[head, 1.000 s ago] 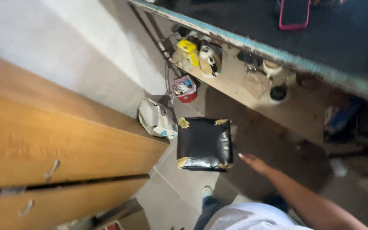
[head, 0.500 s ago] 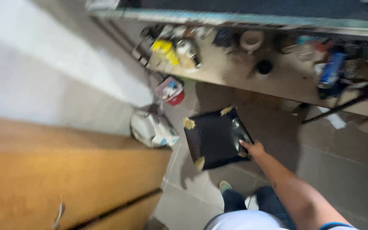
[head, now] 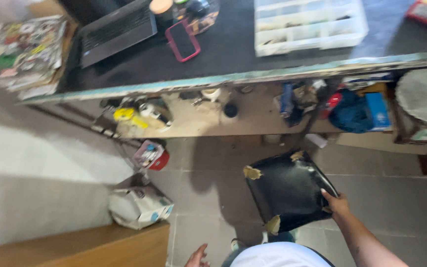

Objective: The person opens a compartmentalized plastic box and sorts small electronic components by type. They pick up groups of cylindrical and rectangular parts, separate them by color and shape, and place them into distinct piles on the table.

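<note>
Both hands cropped: right (head: 336,203) grips stool seat (head: 288,190).

right hand (head: 336,203) gripping, arm extended, left hand (head: 197,257) loose, fingers spread

A laptop (head: 117,29), a red-cased phone (head: 183,40) and a clear compartment box (head: 310,22) are seen on the far dark worktop (head: 233,54). Clutter is stored on the shelf (head: 253,121) beneath. A white bag (head: 137,207) is seen on the grey tiled floor (head: 208,198), left.
</note>
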